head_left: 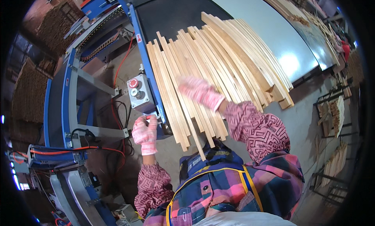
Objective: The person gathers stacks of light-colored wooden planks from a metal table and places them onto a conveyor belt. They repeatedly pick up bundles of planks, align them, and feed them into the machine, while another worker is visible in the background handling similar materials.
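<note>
Many pale wooden strips [203,69] lie side by side on the dark belt of a blue-framed machine, their near ends uneven and some jutting past the edge. Over the strips on the left side is my right hand [201,93], in a pink and white glove; its fingers look stretched out but are blurred, and I see nothing held in it. My left hand [145,134], gloved the same way, is closed at the belt frame's near left corner, just below a grey control box [140,94] with a red button. What its fingers grip there is hidden.
A blue machine frame [70,93] with orange hoses stands to the left. Right of the strips is a smooth grey-green table surface [269,42]. Stacked wood [29,89] fills the far left, and racks with more strips [334,163] stand at the right.
</note>
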Demonstrator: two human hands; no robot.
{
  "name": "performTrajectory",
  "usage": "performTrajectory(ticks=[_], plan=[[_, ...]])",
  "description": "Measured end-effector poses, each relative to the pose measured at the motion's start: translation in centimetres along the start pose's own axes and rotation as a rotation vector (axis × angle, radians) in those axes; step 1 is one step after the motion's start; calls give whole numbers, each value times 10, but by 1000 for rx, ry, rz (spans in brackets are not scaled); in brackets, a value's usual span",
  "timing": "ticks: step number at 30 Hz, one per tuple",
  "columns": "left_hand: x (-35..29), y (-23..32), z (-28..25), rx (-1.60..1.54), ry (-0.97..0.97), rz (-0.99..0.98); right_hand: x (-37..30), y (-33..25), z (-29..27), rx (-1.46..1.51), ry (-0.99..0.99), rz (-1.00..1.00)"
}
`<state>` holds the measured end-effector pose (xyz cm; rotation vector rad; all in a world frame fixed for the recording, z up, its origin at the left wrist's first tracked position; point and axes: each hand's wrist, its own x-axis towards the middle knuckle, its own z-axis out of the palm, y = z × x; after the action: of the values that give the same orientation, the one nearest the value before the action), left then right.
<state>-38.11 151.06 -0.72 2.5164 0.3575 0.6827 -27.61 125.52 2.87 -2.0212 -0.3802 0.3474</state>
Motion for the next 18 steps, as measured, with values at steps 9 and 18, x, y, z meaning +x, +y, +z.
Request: performTrajectory(ticks=[9, 18], plan=[[-31, 71, 22, -233, -205, 692, -83, -2, 19, 589, -275, 127], [-45, 42, 12, -90, -155, 398, -50, 59, -92, -72, 404, 456]])
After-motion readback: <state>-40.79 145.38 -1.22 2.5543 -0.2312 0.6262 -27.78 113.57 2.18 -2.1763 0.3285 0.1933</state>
